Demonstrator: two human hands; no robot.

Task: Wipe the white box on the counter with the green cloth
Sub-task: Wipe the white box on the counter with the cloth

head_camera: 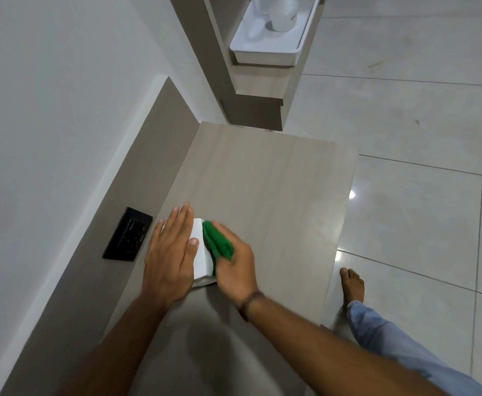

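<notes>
The right hand [235, 265] is gripping a bunched green cloth [217, 240], its fingers curled round the fabric, and is pressing the cloth against the right side of a small white rectangular box [201, 252]. The left hand [171, 252] is lying flat on top of the box with its fingers straight and held together, the thumb resting on the box's upper face; it is holding nothing, only pressing down. The box is sitting on a pale wood-grain counter [262, 181], near the counter's left edge and between the two hands. Just to the left of the left hand, a black wall socket plate [127, 234] is sitting in the grey-brown back panel. A dark wristband [250, 302] is circling the right wrist. Past the counter's right edge, a bare foot [352, 285] and a blue denim trouser leg [391, 338] are showing on the glossy tiled floor [420, 110]. Far above, a white tray [268, 48] is resting on a shelf
</notes>
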